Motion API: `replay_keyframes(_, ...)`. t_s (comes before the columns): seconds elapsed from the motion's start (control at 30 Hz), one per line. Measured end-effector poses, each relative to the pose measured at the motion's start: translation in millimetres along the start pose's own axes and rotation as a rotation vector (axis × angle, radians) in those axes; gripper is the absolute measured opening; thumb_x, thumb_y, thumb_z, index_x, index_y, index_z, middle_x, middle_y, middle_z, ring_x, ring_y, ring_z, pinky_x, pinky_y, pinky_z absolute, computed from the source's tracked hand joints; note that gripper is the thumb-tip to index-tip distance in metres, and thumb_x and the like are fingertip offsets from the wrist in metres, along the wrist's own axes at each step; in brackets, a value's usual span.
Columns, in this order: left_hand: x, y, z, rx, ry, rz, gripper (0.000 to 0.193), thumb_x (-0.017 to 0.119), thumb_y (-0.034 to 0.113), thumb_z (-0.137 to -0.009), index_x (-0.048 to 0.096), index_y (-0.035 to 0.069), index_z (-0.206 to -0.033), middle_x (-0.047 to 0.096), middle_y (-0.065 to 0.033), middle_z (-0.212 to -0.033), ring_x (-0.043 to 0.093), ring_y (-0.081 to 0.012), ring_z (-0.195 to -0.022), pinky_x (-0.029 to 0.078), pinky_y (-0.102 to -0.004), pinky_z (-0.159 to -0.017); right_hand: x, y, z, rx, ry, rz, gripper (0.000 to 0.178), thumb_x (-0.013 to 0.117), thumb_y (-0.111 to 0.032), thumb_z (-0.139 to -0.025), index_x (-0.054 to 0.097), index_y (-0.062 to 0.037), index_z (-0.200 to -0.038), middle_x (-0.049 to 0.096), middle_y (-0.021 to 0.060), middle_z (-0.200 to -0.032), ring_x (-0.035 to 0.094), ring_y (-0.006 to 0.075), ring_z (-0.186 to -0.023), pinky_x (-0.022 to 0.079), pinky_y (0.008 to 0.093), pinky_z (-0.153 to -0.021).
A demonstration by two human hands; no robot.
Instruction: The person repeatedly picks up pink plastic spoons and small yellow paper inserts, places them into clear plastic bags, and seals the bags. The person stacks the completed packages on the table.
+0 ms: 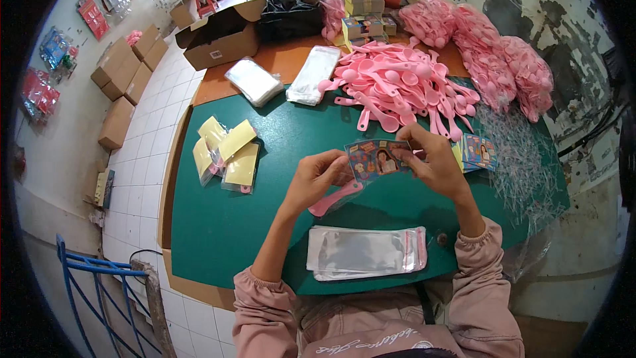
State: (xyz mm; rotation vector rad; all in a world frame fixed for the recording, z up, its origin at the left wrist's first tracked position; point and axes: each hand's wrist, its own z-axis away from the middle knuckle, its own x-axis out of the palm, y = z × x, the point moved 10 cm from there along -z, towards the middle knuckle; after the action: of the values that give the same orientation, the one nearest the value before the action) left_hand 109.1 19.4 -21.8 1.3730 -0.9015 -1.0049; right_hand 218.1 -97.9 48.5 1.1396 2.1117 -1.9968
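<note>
Both left hand (pixel 320 176) and right hand (pixel 437 162) pinch a card (pixel 371 161) beyond the sleeves (pixel 361 252); from where I stand, light edge pressure seems best against creasing.

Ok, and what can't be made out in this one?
All in the head view:
Back of the printed card between the left hand and right hand: turned away from the camera.
Lower spoons in the pink spoon pile: buried under the upper ones.
Contents of the black bag: hidden by its dark plastic.
Foot of the blue metal frame: cut off by the lower edge.
</note>
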Motion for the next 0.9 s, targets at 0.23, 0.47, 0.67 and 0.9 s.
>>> replay_keyframes(0.23,6.9,-2.2,-2.9,-0.039,-0.046,0.015,0.025,0.048,0.017,-0.091,0.058,-0.005,-0.099,0.064,-0.0094,-0.083,0.061,-0.0107,-0.075,0.051,-0.0244,-0.067,-5.8,3.6,1.2,-0.024,-0.048,-0.072,0.011,0.06,-0.002,-0.079,0.051,-0.002,-0.087,0.055,0.0011,-0.073,0.052,0.0056,-0.068,0.044,0.0209,-0.057)
replay_keyframes(0.47,30.0,20.4,3.6,0.036,-0.125,-0.341,0.036,0.054,0.014,-0.087,0.045,0.004,-0.121,0.066,-0.0137,-0.088,0.062,-0.0125,-0.075,0.049,-0.0284,-0.065,52.4,10.1,1.7,-0.074,-0.309,0.03,0.019,0.063,-0.007,-0.072,0.054,-0.0005,-0.087,0.054,0.0096,-0.07,0.053,0.0151,-0.063,0.043,0.0277,-0.059)
replay_keyframes(0.67,13.5,3.0,9.1,-0.192,-0.223,-0.488,0.05,0.063,0.019,-0.08,0.042,0.008,-0.124,0.065,-0.0127,-0.089,0.062,-0.0144,-0.076,0.05,-0.0301,-0.067,61.0,45.7,3.8,0.018,-0.31,-0.121,0.02,0.068,-0.011,-0.07,0.052,-0.0007,-0.075,0.054,0.0053,-0.064,0.051,0.0129,-0.061,0.041,0.029,-0.056)
replay_keyframes(0.9,-15.2,-23.2,2.9,-0.192,-0.35,-0.016,0.051,0.064,0.012,-0.08,0.04,0.007,-0.124,0.059,-0.0109,-0.099,0.058,-0.0134,-0.086,0.051,-0.0255,-0.074,49.7,62.5,1.9,0.223,-0.177,-0.412,0.02,0.071,-0.016,-0.071,0.059,-0.0008,-0.077,0.043,-0.0038,-0.063,0.04,0.0045,-0.059,0.031,0.0212,-0.05)
